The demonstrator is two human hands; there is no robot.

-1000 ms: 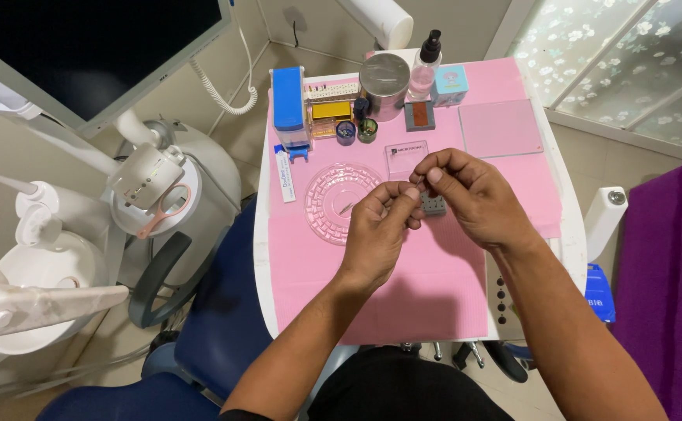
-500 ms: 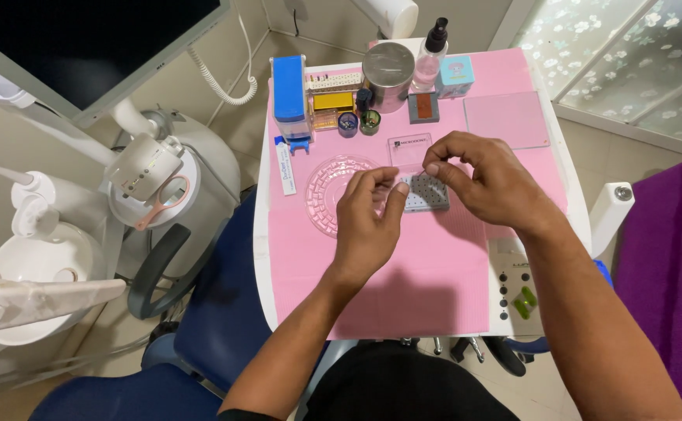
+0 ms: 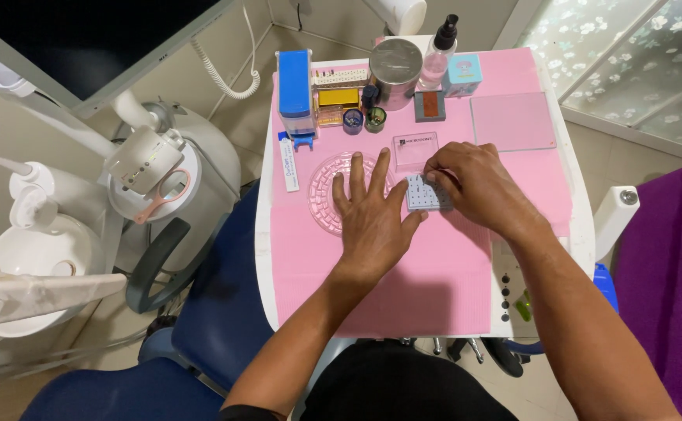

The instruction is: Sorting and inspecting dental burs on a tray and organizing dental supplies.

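Light: bright, even, from overhead.
Shadows: soft and short under both hands on the pink mat (image 3: 403, 304).
Glare: mild sheen on the metal canister lid (image 3: 395, 58).
Focus: centre sharp.
Edges: wide-angle bending.

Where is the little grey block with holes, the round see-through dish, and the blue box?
grey block with holes (image 3: 423, 193), head view, on its top face.
round see-through dish (image 3: 324, 189), head view, on its left rim.
blue box (image 3: 295, 83), head view, on its lid.

Both hands, raised together over the pink mat earlier, are now down: the left hand (image 3: 372, 214) lies flat with fingers spread across the round clear dish (image 3: 331, 187), while the right hand (image 3: 477, 187) presses the small grey holed block (image 3: 425, 193) onto the mat
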